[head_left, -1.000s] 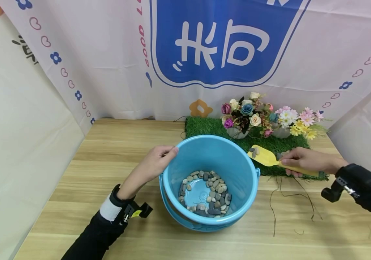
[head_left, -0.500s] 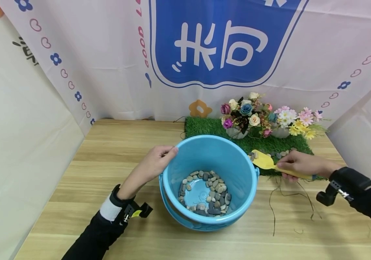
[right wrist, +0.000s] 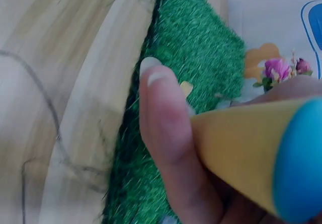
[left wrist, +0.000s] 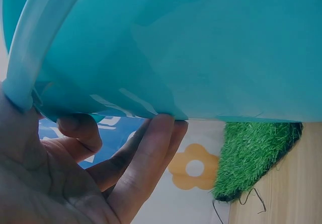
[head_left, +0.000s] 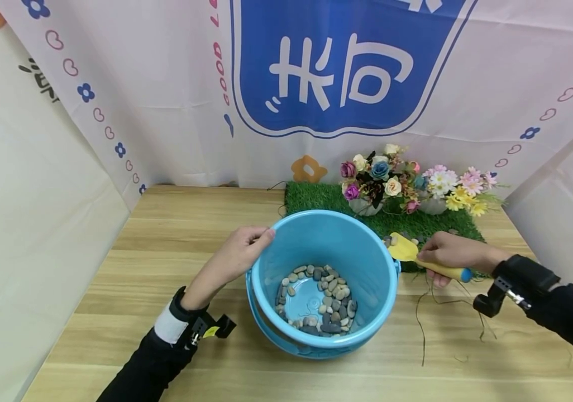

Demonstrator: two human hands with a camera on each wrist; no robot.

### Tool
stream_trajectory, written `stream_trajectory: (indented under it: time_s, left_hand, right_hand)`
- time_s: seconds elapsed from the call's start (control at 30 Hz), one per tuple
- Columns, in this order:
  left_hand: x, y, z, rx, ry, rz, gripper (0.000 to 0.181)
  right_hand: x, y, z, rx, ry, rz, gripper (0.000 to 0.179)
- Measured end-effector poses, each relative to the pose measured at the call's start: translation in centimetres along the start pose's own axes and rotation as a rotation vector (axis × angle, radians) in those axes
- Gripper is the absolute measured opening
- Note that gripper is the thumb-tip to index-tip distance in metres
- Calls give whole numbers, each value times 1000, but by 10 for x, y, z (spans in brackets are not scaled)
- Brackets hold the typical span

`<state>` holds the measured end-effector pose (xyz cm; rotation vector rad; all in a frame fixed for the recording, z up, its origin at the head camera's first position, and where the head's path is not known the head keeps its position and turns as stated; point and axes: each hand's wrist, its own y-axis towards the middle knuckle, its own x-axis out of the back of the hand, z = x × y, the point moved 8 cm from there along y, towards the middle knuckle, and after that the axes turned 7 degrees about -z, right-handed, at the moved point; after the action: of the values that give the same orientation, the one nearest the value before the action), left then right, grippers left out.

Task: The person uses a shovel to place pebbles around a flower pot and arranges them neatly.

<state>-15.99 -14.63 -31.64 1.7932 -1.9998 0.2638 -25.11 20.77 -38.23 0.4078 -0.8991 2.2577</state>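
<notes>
A blue bucket stands mid-table, with grey and tan pebbles spread around its bottom. At its left rim my left hand grips the edge; the left wrist view has the fingers against the outer wall. My right hand holds a yellow shovel by its handle, just right of the bucket. A few pebbles lie at the shovel's tip. In the right wrist view the yellow handle with its blue end fills the foreground and hides most of the blade.
Behind the bucket and under the shovel lies a green turf mat with loose pebbles. Potted artificial flowers stand on its back part. Dark strands lie on the wooden table, and a printed cloth hangs behind.
My right hand has moved left and turned, bringing the shovel's blue handle end into sight. The blade has dipped slightly toward the mat. My left hand and the bucket have stayed put.
</notes>
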Motion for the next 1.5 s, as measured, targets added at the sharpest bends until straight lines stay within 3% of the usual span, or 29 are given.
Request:
stream_trajectory:
  time_s: [0.33,0.73,1.1,1.5]
  left_hand:
    - [-1,0,-1,-13,-17,5,35]
    - [-1,-1,0,-20,-30,11,37]
    - [0,-2,1,-10,-21,6,36]
    - [0,-1,1,-17,-6,8,38]
  right_hand:
    - [-4,6,7,-123,62,13,29]
    - [2,11,23,-222,27,54,27]
    - [4,11,31,-234,37,103,26]
    - [9,6,37,-220,-58,133,27]
